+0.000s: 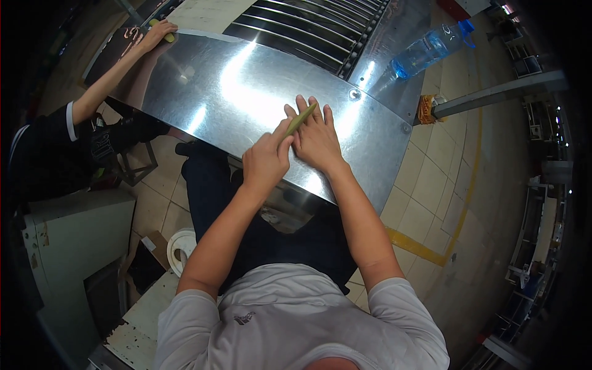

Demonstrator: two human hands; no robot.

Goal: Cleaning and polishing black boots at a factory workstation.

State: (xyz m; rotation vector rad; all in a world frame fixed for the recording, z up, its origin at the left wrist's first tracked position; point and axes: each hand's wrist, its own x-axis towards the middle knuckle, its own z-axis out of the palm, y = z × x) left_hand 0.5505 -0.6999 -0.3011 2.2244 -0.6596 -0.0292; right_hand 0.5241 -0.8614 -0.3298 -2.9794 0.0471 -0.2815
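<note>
My left hand (269, 157) is closed around the lower end of a slim olive-green tapered stick (301, 119), whose exact kind I cannot make out. The stick slants up to the right, and its pointed tip crosses over the fingers of my right hand (316, 143). That hand rests palm down on the shiny metal table (203, 80), with its fingers stretched out and spread. Whether the stick touches those fingers is not clear.
A conveyor of metal rollers (302, 31) adjoins the table's far side. At the far right lies a clear water bottle (428, 52) with a blue cap. On the left, a co-worker's hand (157, 36) holds a yellow-green piece. A grey metal bar (499, 92) extends rightward.
</note>
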